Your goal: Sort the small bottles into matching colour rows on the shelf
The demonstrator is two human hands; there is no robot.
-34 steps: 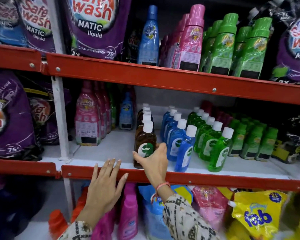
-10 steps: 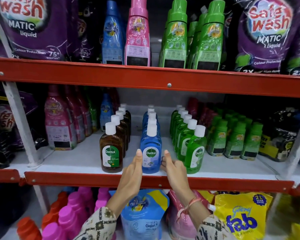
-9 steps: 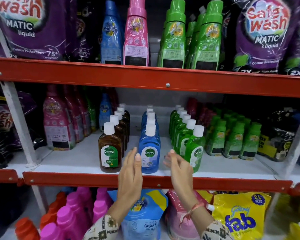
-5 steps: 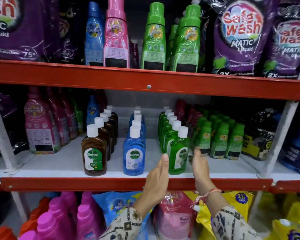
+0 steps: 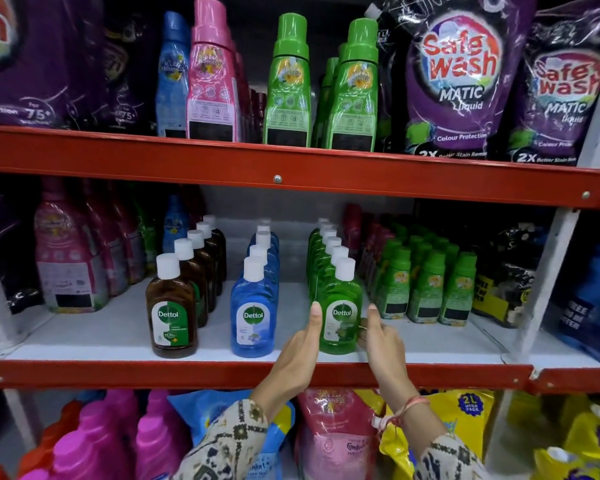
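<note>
Three rows of small white-capped Dettol bottles run front to back on the white middle shelf (image 5: 84, 337): a brown row (image 5: 172, 313) on the left, a blue row (image 5: 253, 313) in the middle and a green row (image 5: 342, 320) on the right. My left hand (image 5: 302, 348) lies flat against the left side of the front green bottle, thumb up. The curled fingers of my right hand (image 5: 381, 341) touch that bottle's right side. The bottle stands upright on the shelf between both hands.
Small green-capped bottles (image 5: 426, 285) stand close to the right of the green row. Tall pink bottles (image 5: 66, 265) stand at the left. A red shelf rail (image 5: 118, 374) runs along the front. Tall bottles and purple pouches (image 5: 454, 77) fill the shelf above, pouches the one below.
Both hands have moved right from either side of the front blue bottle to either side of the front green bottle. The view has shifted right with them.
</note>
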